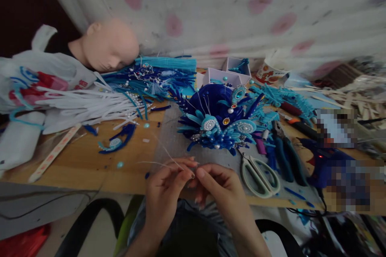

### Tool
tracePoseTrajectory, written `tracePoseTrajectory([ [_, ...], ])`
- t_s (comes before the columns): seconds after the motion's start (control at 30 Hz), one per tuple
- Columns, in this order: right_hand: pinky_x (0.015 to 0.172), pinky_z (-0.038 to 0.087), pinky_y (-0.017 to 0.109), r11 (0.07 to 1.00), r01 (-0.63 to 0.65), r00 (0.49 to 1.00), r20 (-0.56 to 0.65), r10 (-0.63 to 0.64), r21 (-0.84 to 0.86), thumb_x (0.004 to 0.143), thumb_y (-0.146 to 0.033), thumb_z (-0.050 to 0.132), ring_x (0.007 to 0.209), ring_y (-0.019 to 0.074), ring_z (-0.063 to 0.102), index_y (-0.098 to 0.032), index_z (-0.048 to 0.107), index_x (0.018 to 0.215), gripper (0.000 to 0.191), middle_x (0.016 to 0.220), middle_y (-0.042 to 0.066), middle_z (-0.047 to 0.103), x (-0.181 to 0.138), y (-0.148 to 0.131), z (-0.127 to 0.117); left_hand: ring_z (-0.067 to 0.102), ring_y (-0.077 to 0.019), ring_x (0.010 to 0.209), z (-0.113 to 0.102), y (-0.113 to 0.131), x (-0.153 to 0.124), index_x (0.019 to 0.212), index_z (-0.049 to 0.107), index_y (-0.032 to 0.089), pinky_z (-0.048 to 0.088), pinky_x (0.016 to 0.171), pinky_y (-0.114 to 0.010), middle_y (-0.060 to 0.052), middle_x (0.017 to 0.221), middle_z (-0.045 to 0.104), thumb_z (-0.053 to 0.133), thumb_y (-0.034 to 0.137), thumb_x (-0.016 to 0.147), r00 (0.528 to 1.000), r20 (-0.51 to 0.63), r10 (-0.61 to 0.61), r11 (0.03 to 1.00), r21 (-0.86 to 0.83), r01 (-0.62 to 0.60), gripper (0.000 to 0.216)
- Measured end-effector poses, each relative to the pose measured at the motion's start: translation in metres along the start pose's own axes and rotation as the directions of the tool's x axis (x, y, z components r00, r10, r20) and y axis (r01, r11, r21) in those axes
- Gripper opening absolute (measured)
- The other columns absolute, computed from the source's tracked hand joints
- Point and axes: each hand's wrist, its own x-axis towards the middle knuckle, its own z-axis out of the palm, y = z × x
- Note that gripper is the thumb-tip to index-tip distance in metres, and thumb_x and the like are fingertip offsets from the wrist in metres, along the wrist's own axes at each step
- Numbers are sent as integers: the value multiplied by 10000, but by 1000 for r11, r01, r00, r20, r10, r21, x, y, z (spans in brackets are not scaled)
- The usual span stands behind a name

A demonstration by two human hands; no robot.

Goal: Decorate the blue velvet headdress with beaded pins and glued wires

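While my two hands meet at the near edge of the wooden table, they pinch a thin pale wire between them. My left hand has thumb and forefinger closed on the wire, the other fingers curled loosely under. My right hand brings its forefinger and thumb tip to tip against the left ones, closed on something too small to make out; it may be a dark bead, but I cannot tell. From the pinch the wire runs up and to the left over a grey mat, with a second strand bending off left.

Just beyond my fingers, on that mat, sits a dark blue headpiece trimmed with light blue loops, pearl discs and an amber stone. White-handled scissors lie just right of my right hand, blades pointing toward the headpiece. Teal-handled pliers lie beside them, and farther right a blue glue gun, partly blurred. Behind the headpiece stand small white boxes and a paper cup.

To the left lies a bundle of white pipe cleaners, and above it a heap of blue and teal trim. A bald mannequin head lies on its side at the back left, beside a white plastic bag. A small blue ornament and loose beads are scattered on the bare wood.
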Motion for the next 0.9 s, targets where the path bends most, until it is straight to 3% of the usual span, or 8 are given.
tracePoseTrajectory([
  [0.2, 362, 479, 164, 974, -129, 991, 55, 121, 186, 706, -535, 867, 398, 72, 549, -154, 676, 729, 427, 586, -33, 623, 8, 8, -2, 760, -121, 957, 2, 5, -2, 735, 768, 286, 573, 846, -162, 49, 935, 814, 701, 145, 868, 999, 36, -11, 999, 32, 10, 205],
  [0.43, 438, 493, 204, 997, -78, 990, 115, 78, -2, 802, -601, 767, 439, 82, 558, -155, 628, 747, 470, 618, -35, 591, 7, 6, -8, 757, -96, 963, 1, 3, 2, 782, 786, 318, 517, 1011, -197, 93, 892, 821, 695, 111, 856, 998, 44, 50, 990, 133, -55, 238],
  [0.63, 499, 354, 188, 977, 17, 980, 198, 26, -214, 911, -529, 684, 530, 69, 451, -167, 574, 702, 432, 594, -54, 484, 4, -5, -16, 750, -100, 956, 0, 4, 4, 798, 792, 347, 507, 1053, -236, 127, 847, 811, 704, 76, 835, 985, 103, 137, 971, 185, -154, 287],
  [0.77, 535, 331, 190, 982, 60, 961, 276, -9, -178, 939, -453, 683, 585, 70, 436, -158, 667, 810, 322, 641, -47, 504, 5, -4, -22, 757, -139, 963, -1, 3, 4, 815, 798, 346, 498, 1087, -313, 107, 854, 814, 723, 92, 838, 984, 125, 123, 978, 152, -142, 265],
  [0.9, 534, 426, 190, 995, 23, 974, 226, 1, -101, 917, -547, 680, 562, 82, 525, -158, 662, 776, 414, 642, -23, 577, 6, 1, -19, 757, -152, 1004, -2, -1, 4, 822, 799, 341, 497, 1084, -319, 90, 909, 821, 721, 109, 851, 992, 94, 88, 991, 92, -97, 247],
])
